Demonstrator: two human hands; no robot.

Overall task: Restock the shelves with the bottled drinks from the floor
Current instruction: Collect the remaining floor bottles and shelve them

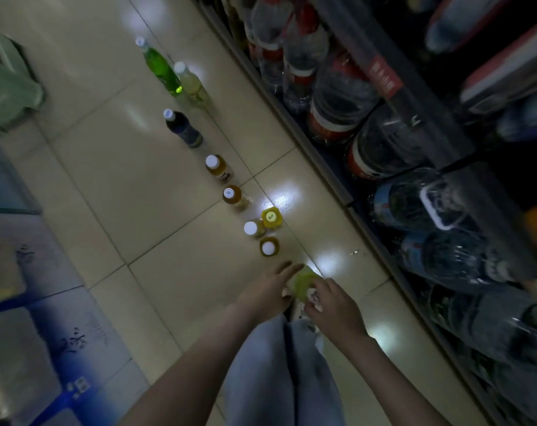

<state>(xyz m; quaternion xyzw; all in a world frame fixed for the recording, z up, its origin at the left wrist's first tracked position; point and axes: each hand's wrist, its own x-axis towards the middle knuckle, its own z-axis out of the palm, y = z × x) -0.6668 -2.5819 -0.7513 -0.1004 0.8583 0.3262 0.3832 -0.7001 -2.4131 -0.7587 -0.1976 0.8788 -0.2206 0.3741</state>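
The shelf (319,161) takes up the whole right side, its lowest level packed with big water bottles (337,96) standing shoulder to shoulder behind the rim. The pale tiled floor (122,167) runs alongside it, shiny with lamp glare. Over on the left sit blue-and-white cartons (30,272), and a green plastic stool (9,87) stands beyond them.

A loose line of small drinks stands on the tiles, a little out from the shelf: a green bottle (159,67) farthest off, a pale yellow one (191,84) just beside it, then a dark bottle (184,129), and several amber bottles (234,196) closer in.

The person crouches at the near end, both arms stretched down. Between the hands, low over the floor, is a yellow-green bottle (304,282). The right hand (331,305) has its fingers curled round the near side of it. The left hand (270,290) lies against the other side with fingers fairly straight; through the blur I cannot tell whether it truly grips.
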